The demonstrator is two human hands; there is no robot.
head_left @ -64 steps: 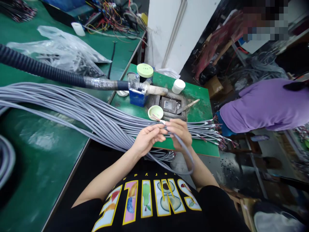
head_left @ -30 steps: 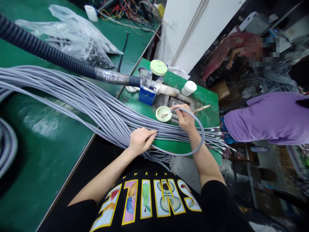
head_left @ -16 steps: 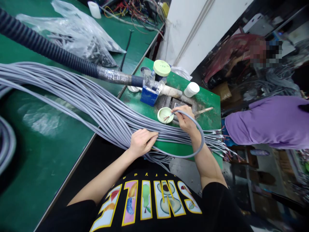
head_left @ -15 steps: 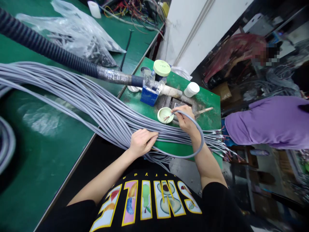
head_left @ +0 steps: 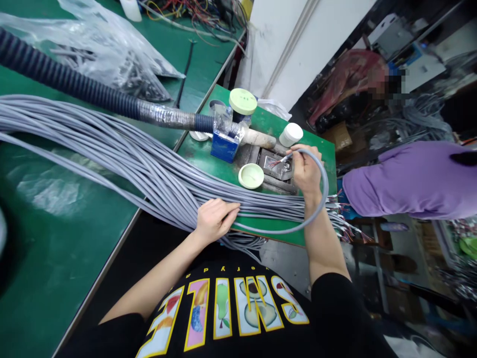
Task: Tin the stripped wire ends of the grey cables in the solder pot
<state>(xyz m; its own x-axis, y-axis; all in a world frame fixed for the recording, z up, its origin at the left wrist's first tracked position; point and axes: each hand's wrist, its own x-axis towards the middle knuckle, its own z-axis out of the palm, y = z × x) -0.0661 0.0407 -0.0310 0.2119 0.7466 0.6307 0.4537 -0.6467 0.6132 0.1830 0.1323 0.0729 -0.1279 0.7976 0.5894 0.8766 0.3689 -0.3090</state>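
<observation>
Over the pan (head_left: 275, 172), at the middle of the green board (head_left: 328, 155), lie the bare wires (head_left: 275, 163) of one cable (head_left: 326, 186). The right hand (head_left: 307, 171) grips this cable close behind the wires, thumb and fingers pinched together on the sheath; the cable loops back round the right forearm toward the left hand (head_left: 214, 219). The left hand rests at the near edge of the bundle (head_left: 149, 154), fingers curled; whether it has hold of any cable cannot be told. The step in hand appears to be presenting the wires to the pan; contact with the contents cannot be confirmed. The next move would seem to call for a steady wrist, with the fingertips kept clear of the pan. Beside the pan stand a dish (head_left: 251, 176), a tub (head_left: 291, 134) and a blue box (head_left: 224, 147), the last under the end of a ribbed hose (head_left: 112, 97). The adjoining bench (head_left: 33, 238) carries the bundle and a plastic bag (head_left: 112, 59). Beyond are a white pillar (head_left: 294, 30) and, at right, a person in purple (head_left: 410, 179).
</observation>
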